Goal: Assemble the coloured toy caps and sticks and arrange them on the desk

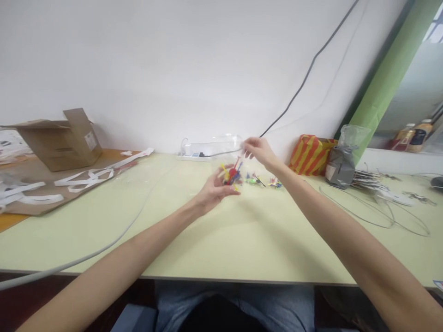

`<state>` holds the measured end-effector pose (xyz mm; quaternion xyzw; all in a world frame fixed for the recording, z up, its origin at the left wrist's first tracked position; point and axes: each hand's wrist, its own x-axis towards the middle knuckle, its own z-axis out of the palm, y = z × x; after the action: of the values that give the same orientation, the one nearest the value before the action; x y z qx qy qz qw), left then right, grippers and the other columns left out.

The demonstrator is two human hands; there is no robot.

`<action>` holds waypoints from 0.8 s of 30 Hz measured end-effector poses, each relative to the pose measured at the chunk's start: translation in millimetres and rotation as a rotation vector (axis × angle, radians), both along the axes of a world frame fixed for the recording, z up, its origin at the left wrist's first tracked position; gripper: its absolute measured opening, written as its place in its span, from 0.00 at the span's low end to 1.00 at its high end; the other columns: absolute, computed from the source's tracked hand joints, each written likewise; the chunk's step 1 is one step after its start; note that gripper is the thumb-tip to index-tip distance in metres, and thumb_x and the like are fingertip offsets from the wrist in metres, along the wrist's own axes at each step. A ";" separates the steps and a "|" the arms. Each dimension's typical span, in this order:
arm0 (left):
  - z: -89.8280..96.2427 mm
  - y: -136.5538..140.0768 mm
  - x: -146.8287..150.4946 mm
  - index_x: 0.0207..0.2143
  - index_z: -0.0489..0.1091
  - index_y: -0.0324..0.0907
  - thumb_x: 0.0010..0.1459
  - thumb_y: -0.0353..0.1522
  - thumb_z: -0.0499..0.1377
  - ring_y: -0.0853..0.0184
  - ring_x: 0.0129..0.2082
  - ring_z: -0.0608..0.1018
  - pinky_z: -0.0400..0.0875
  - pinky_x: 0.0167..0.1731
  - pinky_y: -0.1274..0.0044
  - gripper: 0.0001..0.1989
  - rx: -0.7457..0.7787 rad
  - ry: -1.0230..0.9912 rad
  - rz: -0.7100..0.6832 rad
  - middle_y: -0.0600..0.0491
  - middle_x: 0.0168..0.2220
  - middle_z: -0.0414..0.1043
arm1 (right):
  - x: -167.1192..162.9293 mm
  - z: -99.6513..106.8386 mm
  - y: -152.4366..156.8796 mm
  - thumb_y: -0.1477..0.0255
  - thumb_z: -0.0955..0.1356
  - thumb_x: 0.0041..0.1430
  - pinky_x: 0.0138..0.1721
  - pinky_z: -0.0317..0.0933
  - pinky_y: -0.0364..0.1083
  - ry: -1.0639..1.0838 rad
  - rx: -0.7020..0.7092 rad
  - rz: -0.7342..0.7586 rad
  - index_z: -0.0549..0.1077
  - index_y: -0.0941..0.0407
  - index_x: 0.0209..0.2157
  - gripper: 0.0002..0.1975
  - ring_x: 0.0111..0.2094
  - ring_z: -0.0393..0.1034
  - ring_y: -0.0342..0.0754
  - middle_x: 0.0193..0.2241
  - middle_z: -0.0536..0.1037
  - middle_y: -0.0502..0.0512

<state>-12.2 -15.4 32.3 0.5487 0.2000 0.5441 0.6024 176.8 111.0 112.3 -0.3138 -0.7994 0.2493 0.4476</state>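
A clear plastic bag [226,152] is held up over the table between my two hands. Small red, yellow and blue plastic pieces [232,173] show through its lower part. My left hand [214,190] is closed around the bottom of the bag, thumb in front and fingers behind. Up at the bag's top right edge, my right hand [258,151] pinches the plastic. Behind the bag, more small coloured pieces [255,180] lie in a pile on the table, with another little pile [275,183] to the right. The exact shape of the pieces is too small to make out.
A cardboard box [65,143] and white strips [86,179] are at the left. A white power strip [194,154] lies by the wall. To the right stand a red-and-yellow striped bag [309,154] and a grey bag [341,165]. Cables cross the pale table [207,249].
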 end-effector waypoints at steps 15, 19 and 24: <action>-3.0 23.5 -21.7 0.51 0.71 0.43 0.41 0.25 0.71 0.57 0.54 0.75 0.68 0.59 0.64 0.31 0.108 -0.065 0.401 0.49 0.52 0.73 | -37.4 -75.9 -42.1 0.78 0.72 0.58 0.35 0.59 0.43 -0.680 0.099 0.224 0.77 0.57 0.45 0.12 0.34 0.71 0.46 0.36 0.79 0.55; -4.6 19.7 -18.9 0.50 0.71 0.43 0.39 0.26 0.73 0.55 0.52 0.75 0.75 0.50 0.64 0.33 0.096 -0.012 0.418 0.48 0.50 0.74 | -34.0 -70.9 -56.4 0.81 0.69 0.58 0.35 0.57 0.43 -0.654 0.128 0.213 0.79 0.58 0.34 0.06 0.33 0.70 0.46 0.31 0.79 0.54; -6.7 16.8 -18.5 0.50 0.71 0.44 0.48 0.31 0.69 0.54 0.53 0.74 0.77 0.45 0.66 0.25 0.094 0.024 0.398 0.48 0.52 0.73 | -33.2 -80.6 -62.2 0.67 0.73 0.59 0.31 0.57 0.43 -0.615 -0.005 0.272 0.79 0.59 0.38 0.09 0.30 0.68 0.46 0.31 0.79 0.55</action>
<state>-30.8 1.4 25.6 0.5322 0.2859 0.6545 0.4545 143.6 48.8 31.7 -0.2660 -0.9309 0.2023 0.1471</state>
